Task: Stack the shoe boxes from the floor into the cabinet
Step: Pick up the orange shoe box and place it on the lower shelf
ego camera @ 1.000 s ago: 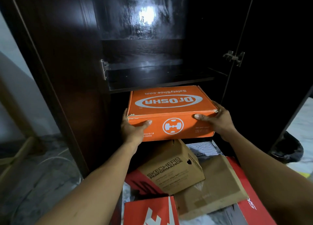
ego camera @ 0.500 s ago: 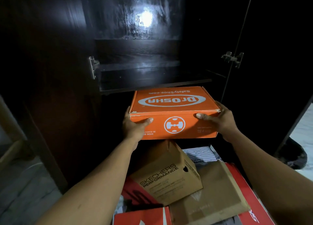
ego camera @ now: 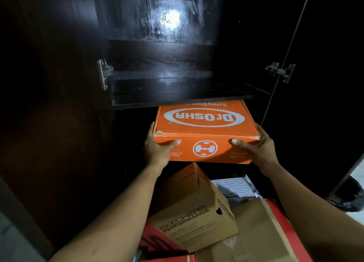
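Below the shelf [ego camera: 189,102], orange box [ego camera: 204,122] lies level, long axis crosswise; left hand [ego camera: 157,151] and right hand [ego camera: 258,147] fingers clamp its ends.

Dim; glare on cabinet back [ego camera: 171,19].

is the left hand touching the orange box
Touching. The head view shows the left hand wrapped around the near left corner of the orange box, thumb pressed flat on its front face.

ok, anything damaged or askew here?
Yes. The orange box, held by both hands, has frayed front lid corners. Below it, the Skechers box lies tilted on the floor pile, not flat.
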The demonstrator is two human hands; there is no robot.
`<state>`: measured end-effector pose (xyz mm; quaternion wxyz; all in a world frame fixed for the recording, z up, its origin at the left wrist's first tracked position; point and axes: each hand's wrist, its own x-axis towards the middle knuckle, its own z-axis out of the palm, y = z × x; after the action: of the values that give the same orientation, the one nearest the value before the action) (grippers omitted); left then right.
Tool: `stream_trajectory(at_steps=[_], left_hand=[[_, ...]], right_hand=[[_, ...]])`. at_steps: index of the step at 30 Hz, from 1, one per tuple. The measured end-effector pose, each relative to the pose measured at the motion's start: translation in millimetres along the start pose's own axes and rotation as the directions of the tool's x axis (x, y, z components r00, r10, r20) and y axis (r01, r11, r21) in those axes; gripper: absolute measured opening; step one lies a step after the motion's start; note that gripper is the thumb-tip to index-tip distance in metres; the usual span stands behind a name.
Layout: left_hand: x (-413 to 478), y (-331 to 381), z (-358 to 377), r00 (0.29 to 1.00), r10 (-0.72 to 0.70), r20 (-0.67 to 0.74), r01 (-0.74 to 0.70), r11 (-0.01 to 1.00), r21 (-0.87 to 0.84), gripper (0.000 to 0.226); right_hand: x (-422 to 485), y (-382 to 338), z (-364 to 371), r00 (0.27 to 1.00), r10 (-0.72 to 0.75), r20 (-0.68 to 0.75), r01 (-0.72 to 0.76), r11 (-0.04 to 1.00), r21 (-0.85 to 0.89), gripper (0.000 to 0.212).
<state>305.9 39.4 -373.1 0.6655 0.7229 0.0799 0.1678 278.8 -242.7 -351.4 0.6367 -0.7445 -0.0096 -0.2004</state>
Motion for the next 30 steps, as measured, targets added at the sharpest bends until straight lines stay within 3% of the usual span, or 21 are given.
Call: stream_trajectory(at_steps=[9, 13, 16, 22, 24, 28, 30], left_hand=[[-34, -39, -20, 0.997, -0.058, -0.050, 0.064, 0.991, 0.115, 0.096], [-51, -56, -29, 0.993, -0.065, -0.101, 0.079, 0.988, 0.132, 0.101], [-48, -72, -31, 0.983, -0.065, -0.173, 0.083, 0.992, 0.099, 0.102], [-31, -105, -27, 0.933, 0.021, -0.360, -0.001, 0.998, 0.057, 0.092], [-21, -114, -27, 0.920, 0.051, -0.389, -0.025, 0.997, 0.073, 0.093], [-13, -120, -28, 0.898, 0.094, -0.430, -0.029, 0.988, 0.155, 0.095], [-11, -119, -27, 0.887, 0.101, -0.450, -0.027, 0.985, 0.168, 0.095]], right_hand=[[-25, 18, -13, 0.975, 0.206, 0.088, -0.196, 0.974, -0.112, 0.075], [-34, 38, -4, 0.957, 0.272, 0.100, -0.249, 0.948, -0.199, 0.117], [-23, 63, 12, 0.952, 0.278, 0.131, -0.245, 0.943, -0.225, 0.127], [4, 136, 35, 0.956, 0.258, 0.140, -0.227, 0.952, -0.203, 0.102], [4, 136, 43, 0.961, 0.232, 0.149, -0.205, 0.963, -0.176, 0.095], [-1, 105, 65, 0.959, 0.217, 0.182, -0.207, 0.976, -0.073, 0.053], [4, 101, 74, 0.964, 0.205, 0.168, -0.194, 0.978, -0.081, 0.046]])
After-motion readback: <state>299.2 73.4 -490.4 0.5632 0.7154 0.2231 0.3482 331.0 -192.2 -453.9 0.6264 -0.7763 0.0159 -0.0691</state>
